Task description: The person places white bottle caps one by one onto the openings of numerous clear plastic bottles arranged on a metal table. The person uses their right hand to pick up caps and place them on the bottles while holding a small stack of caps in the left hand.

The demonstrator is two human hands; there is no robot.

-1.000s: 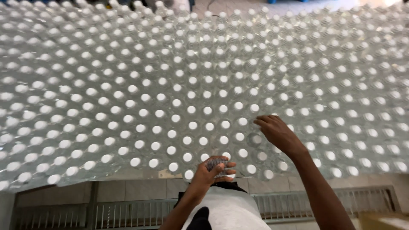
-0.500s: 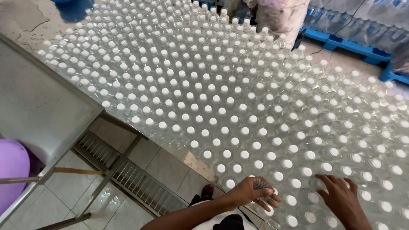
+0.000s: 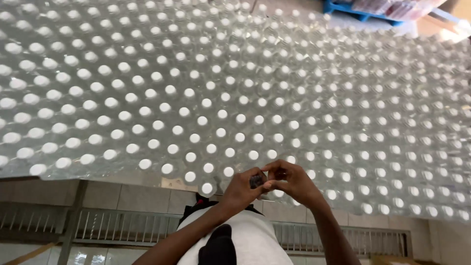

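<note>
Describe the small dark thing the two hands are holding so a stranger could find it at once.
Start from the wide table packed with clear bottles with white caps. At the middle of its near edge the left hand and right hand meet. Pinched between their fingers is a small dark object, the only dark thing among the white caps; its kind is unclear.

A small dark thing point(image 3: 257, 180) is held between the two hands, pinched by the fingers of the left hand point(image 3: 241, 189) and the right hand point(image 3: 289, 181). Most of it is hidden by the fingers, so its shape cannot be told. It is kept just above the near edge of the bottles point(image 3: 235, 98). The bottles are clear, with white caps, and are stood upright, packed close together in many rows.
</note>
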